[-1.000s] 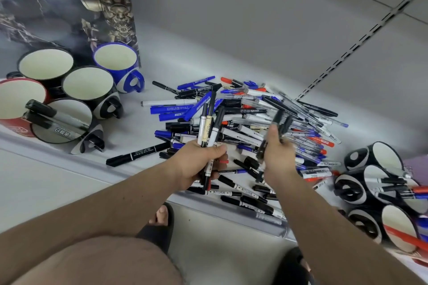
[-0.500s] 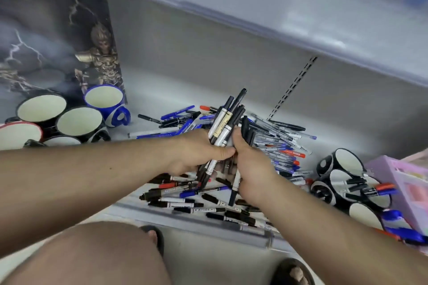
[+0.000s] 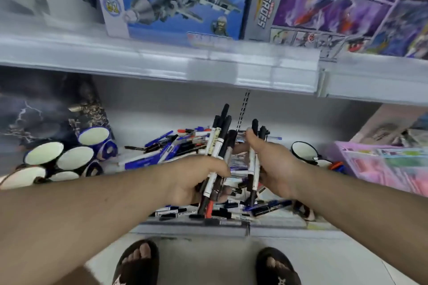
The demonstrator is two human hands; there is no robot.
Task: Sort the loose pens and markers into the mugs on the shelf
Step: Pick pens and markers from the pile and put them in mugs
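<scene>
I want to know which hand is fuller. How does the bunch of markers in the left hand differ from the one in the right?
The left hand grips a thicker bunch of markers, tilted rightward; the right hand holds a thinner bunch, nearly upright. The left bunch reaches higher. Both are mostly white-barrelled with black caps, held above the loose pile.
</scene>
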